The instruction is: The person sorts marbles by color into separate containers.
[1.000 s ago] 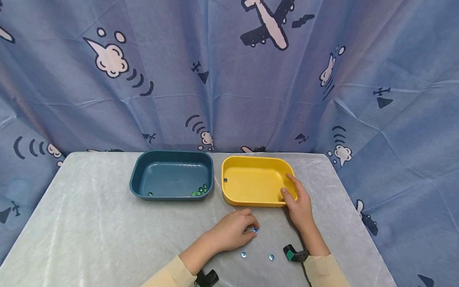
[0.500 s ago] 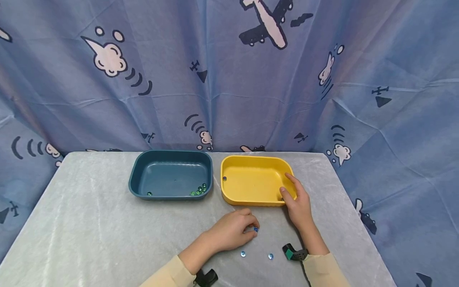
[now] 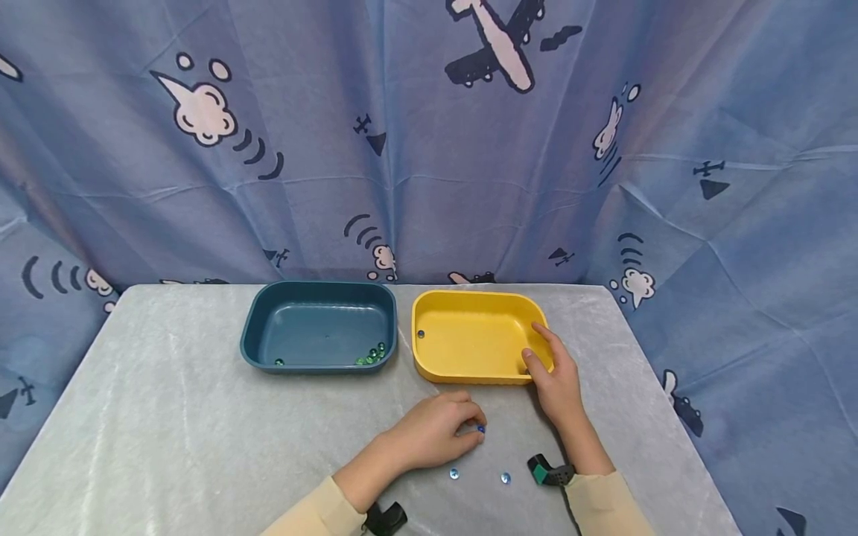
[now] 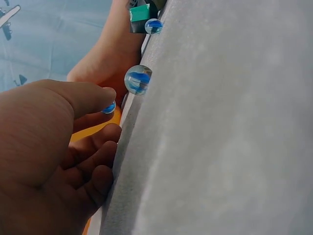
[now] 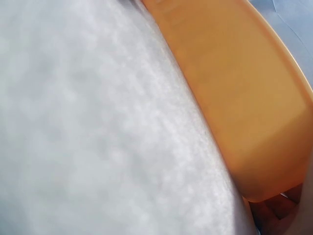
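Thumb and index finger of my left hand (image 3: 436, 432) pinch a clear marble with a blue swirl (image 4: 109, 107), close over the cloth in front of the yellow tray (image 3: 479, 335). The other fingers of that hand are loosely curled. My right hand (image 3: 561, 387) grips the tray's near right corner, thumb over the rim and fingers on the outside wall. Inside the tray a small dark blue marble (image 3: 421, 334) lies by the left wall, and another shows partly beside the right thumb. Two more blue-swirled marbles, one left (image 3: 454, 473) and one right (image 3: 506, 478), rest on the cloth nearer me.
A dark teal tray (image 3: 322, 324) stands left of the yellow one, with several green marbles (image 3: 373, 353) mostly in its near right corner. Grey cloth (image 3: 201, 432) covers the table. A blue patterned curtain (image 3: 429, 149) hangs behind and at the sides.
The marble has shifted slightly right and deeper between the left fingertips, the left thumb edging right with it. The right hand, trays and other marbles stay put.
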Action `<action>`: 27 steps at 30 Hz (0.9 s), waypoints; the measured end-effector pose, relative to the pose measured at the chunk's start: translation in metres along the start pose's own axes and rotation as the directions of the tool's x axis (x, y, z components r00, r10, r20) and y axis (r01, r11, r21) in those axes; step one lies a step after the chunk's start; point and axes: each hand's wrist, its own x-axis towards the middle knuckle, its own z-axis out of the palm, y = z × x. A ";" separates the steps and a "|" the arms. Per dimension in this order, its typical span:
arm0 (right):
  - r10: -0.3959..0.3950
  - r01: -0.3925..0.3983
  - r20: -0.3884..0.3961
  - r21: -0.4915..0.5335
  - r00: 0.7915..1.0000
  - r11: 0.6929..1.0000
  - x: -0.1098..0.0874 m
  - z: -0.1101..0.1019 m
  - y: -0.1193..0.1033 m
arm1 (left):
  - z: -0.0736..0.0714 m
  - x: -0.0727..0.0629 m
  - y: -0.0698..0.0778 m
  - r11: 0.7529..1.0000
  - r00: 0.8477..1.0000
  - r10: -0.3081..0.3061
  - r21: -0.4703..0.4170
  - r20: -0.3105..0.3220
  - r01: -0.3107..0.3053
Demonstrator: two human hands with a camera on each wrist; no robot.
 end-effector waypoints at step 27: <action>-0.016 0.016 -0.009 0.005 1.000 1.000 -0.001 0.000 0.000 | -0.014 0.002 0.012 0.997 0.998 0.040 -0.069 -0.044 -0.043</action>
